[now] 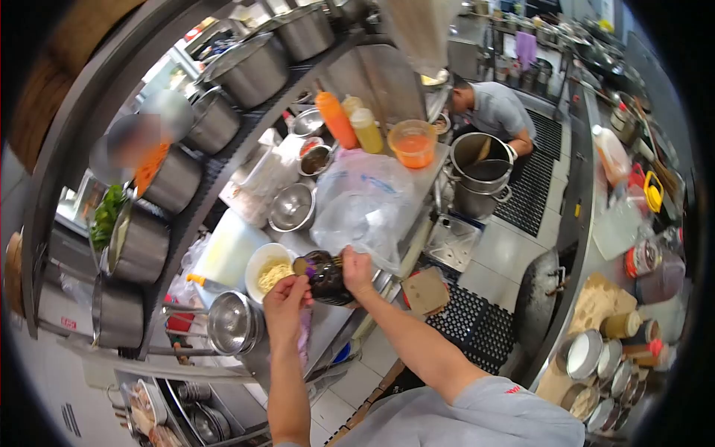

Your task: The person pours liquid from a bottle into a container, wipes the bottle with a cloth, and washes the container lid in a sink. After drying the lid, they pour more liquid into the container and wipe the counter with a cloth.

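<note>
right grip [357,274] clamped round a dark bottle [328,280], tilted above the table [331,320], beside a white bowl [257,259] of yellow strands [274,276]; left grip [288,302] at the bottle's neck, cannot tell if clamped. tub [412,144] holds something orange. bottle's contents hard to make out. table edge near right grip, open floor [491,257] beyond

No lettering here is legible enough to read.

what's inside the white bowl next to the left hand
The white bowl holds pale yellow, stringy-looking food, perhaps noodles. That food covers the bottom, and the left hand hides part of the bowl's edge, so anything there cannot be seen.
</note>
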Tool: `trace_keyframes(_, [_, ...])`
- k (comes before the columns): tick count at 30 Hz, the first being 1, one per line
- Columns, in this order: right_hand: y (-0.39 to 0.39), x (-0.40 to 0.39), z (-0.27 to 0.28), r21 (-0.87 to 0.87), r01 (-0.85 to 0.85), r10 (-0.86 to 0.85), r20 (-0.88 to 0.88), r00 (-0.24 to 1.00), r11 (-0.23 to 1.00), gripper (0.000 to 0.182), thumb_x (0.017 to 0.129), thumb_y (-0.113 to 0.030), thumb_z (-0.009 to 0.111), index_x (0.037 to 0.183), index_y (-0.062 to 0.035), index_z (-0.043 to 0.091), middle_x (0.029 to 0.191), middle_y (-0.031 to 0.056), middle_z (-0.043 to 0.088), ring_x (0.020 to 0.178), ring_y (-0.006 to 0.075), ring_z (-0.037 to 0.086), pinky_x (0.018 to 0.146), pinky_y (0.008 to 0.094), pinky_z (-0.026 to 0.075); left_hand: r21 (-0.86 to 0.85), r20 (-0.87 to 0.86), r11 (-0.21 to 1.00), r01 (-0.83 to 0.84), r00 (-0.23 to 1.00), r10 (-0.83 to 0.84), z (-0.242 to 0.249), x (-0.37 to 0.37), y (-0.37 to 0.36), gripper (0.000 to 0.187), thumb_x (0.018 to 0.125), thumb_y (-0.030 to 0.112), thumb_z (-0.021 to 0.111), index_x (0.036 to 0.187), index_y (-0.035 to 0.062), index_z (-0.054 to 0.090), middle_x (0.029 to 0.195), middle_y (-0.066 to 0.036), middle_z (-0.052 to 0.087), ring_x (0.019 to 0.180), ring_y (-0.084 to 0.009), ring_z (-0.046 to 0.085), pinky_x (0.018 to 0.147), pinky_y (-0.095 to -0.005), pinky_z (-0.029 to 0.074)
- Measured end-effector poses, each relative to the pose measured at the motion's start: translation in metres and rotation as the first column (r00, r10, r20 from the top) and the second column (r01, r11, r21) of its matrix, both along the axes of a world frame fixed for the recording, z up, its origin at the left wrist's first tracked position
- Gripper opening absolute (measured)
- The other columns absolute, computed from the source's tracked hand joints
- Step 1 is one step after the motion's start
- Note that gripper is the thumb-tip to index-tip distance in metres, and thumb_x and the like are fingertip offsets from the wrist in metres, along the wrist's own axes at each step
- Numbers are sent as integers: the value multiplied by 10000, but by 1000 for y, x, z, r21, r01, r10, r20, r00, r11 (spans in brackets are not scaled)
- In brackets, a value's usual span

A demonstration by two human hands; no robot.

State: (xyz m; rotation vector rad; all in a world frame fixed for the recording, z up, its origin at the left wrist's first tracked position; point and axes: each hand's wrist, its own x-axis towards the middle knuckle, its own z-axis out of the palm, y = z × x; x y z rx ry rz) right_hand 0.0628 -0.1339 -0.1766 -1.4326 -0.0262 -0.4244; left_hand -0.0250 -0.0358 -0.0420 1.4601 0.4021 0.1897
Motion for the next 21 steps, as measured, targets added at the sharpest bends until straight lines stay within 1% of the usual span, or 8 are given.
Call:
trace_keyframes(2, [1, 0, 1, 21, -13, 14, -9, 1000, 1000, 415, 942, -211, 472, 636, 52, 569, 600, 282, 501, 541, 443, 537, 518, 460, 402, 16, 4, 999, 31, 1000, -31, 0, 1, 4, 89, 869, 92, 671, 911, 19, 641, 750, -26, 631, 606, -71, 568, 555, -196, 482])
trace_keyframes(4, [-1, -1, 4, 18, -22, 22, -8, 1000, 1000, 413, 940, -212, 475, 638, 53, 569, 602, 281, 503, 550, 447, 540, 522, 461, 405, 140, -19, 989, 44, 999, -42, 4, 1, 6, 84, 872, 92, 667, 895, 18, 634, 733, -23, 618, 595, -71, 557, 550, -201, 481])
trace_keyframes(5, [-3, -2, 5, 18, -49, 49, -1, 999, 999, 410, 939, -213, 479, 641, 54, 569, 604, 281, 505, 559, 450, 543, 527, 463, 409, 138, -20, 989, 54, 998, -51, 8, 1, 8, 84, 872, 92, 667, 895, 18, 634, 733, -23, 618, 595, -71, 557, 550, -201, 481])
trace_keyframes(8, [-2, -1, 6, 26, -52, 52, 0, 999, 998, 413, 936, -217, 480, 638, 56, 565, 605, 284, 501, 565, 454, 545, 533, 465, 412, 267, -115, 950, 160, 984, -133, 24, 5, 12, 74, 862, 55, 660, 857, 3, 607, 695, -28, 595, 562, -88, 532, 533, -215, 455])
trace_keyframes(14, [-1, -1, 3, 4, -67, 67, -8, 998, 998, 415, 937, -223, 477, 633, 46, 567, 607, 284, 497, 559, 458, 536, 528, 476, 401, 416, -165, 851, 320, 947, -275, 32, 10, 27, 75, 855, 50, 661, 850, -9, 614, 715, -15, 594, 602, -78, 553, 559, -222, 471])
trace_keyframes(17, [1, -4, 3, -3, -111, 110, -40, 993, 994, 416, 937, -225, 474, 626, 37, 565, 602, 281, 495, 553, 458, 525, 527, 477, 398, 463, -209, 817, 344, 938, -277, 40, 11, 29, 99, 848, 55, 668, 857, -31, 621, 734, -14, 610, 646, -79, 579, 608, -214, 476])
trace_keyframes(18, [2, -5, 3, -10, -93, 93, -29, 995, 996, 416, 937, -221, 475, 621, 38, 559, 596, 279, 492, 550, 455, 523, 527, 477, 397, 597, -195, 735, 320, 947, -253, 40, 9, 30, 120, 845, 59, 671, 869, -52, 630, 764, -20, 632, 702, -84, 608, 663, -212, 482])
trace_keyframes(21, [4, -7, 2, -10, -79, 79, -9, 997, 997, 416, 936, -210, 481, 608, 39, 544, 580, 272, 485, 539, 447, 521, 528, 477, 395, 692, -110, 694, 197, 980, -168, 39, 1, 19, 110, 842, 47, 668, 880, -52, 640, 785, -30, 648, 748, -91, 626, 696, -217, 489])
